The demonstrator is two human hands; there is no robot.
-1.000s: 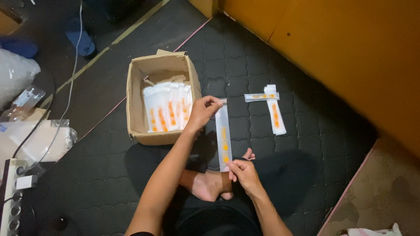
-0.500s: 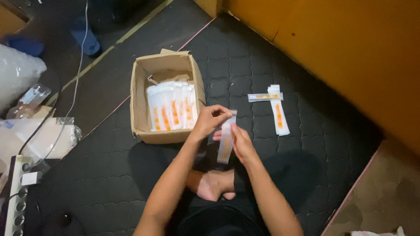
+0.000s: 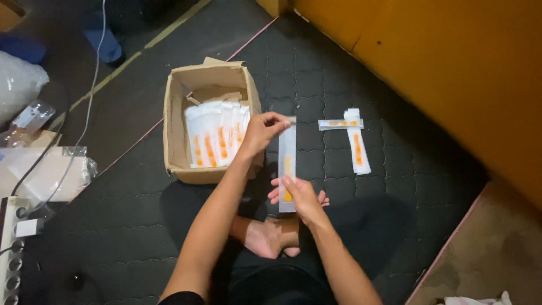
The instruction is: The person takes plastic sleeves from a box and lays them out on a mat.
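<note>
I hold a long, flat white sachet with an orange stripe (image 3: 287,158) upright between both hands. My left hand (image 3: 261,131) pinches its top end, just right of an open cardboard box (image 3: 176,121). My right hand (image 3: 298,196) grips its bottom end, above my bare foot (image 3: 270,237). Inside the box stands a row of several similar white and orange sachets (image 3: 217,135). Two more sachets (image 3: 351,135) lie crossed on the dark mat to the right.
The floor is a dark quilted mat (image 3: 367,226) beside an orange wall (image 3: 440,68). At the left lie clear plastic bags (image 3: 45,169), a white cable (image 3: 84,113), a power strip (image 3: 14,243) and a blue slipper (image 3: 101,39).
The sachet was folded or bunched between my hands half a second ago. Now my right hand has slid down and it is stretched out straight again.
</note>
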